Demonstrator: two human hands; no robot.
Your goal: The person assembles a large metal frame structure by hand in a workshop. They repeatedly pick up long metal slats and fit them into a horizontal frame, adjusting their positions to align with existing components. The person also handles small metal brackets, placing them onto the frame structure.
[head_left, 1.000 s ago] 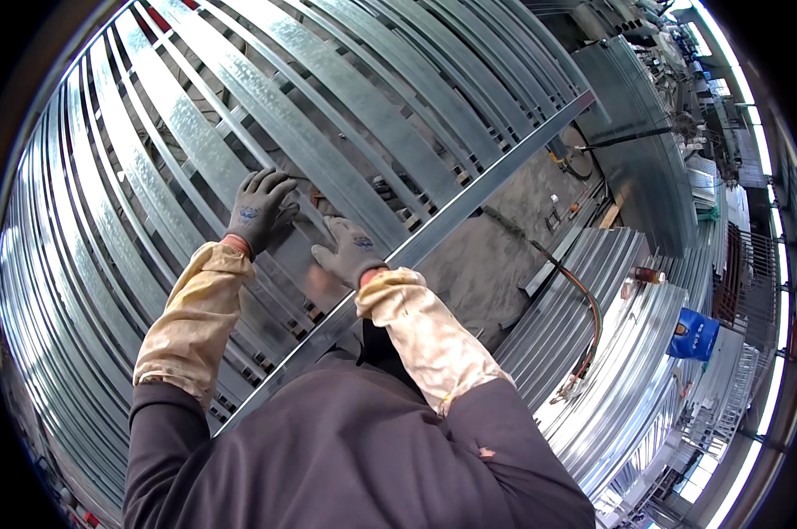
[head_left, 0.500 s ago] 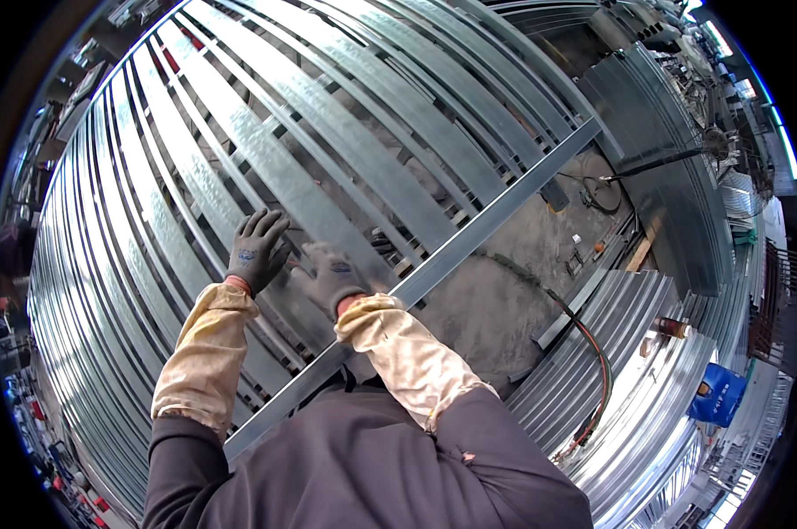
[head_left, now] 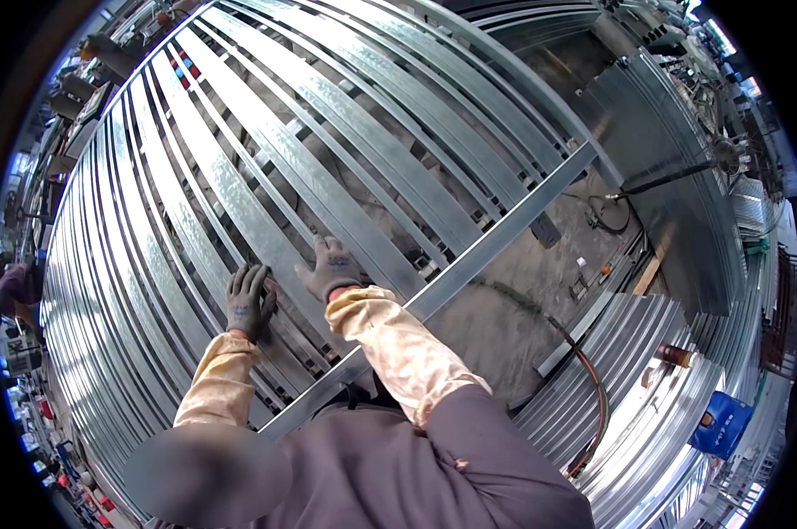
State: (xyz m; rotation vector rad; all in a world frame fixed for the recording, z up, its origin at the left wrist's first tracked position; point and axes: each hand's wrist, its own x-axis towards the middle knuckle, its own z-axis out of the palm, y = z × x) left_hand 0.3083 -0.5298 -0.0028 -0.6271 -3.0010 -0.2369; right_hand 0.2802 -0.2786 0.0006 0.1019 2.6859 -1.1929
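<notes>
A worker in grey gloves and cream sleeve covers (head_left: 403, 348) leans over a broad frame of long metal strips. The left hand (head_left: 250, 304) lies palm down, unclenched, its fingers extended side by side and wrapped around nothing; the right hand (head_left: 329, 267), farther forward and to its right, is likewise loose, fingers spread and thumb turned toward its partner. Whether either hand presses on the metal or hovers just above it cannot be told.

A wide metal strip (head_left: 255, 214) passes between the two hands, running away ahead of them; a second wide strip (head_left: 363, 234) lies just beside the right hand, on its right. More strips fan out to the left of the left hand. A crosswise metal rail (head_left: 495, 238) runs on the worker's side of both hands, across the ends of the strips.

Well to the right of the right hand, past the grey floor (head_left: 495, 331), a dark hose (head_left: 602, 392) curves over ribbed metal lengths (head_left: 552, 392), with a blue bag (head_left: 721, 425) farther out. A piece of wood (head_left: 651, 271) lies beyond the rail, also to that hand's right.
</notes>
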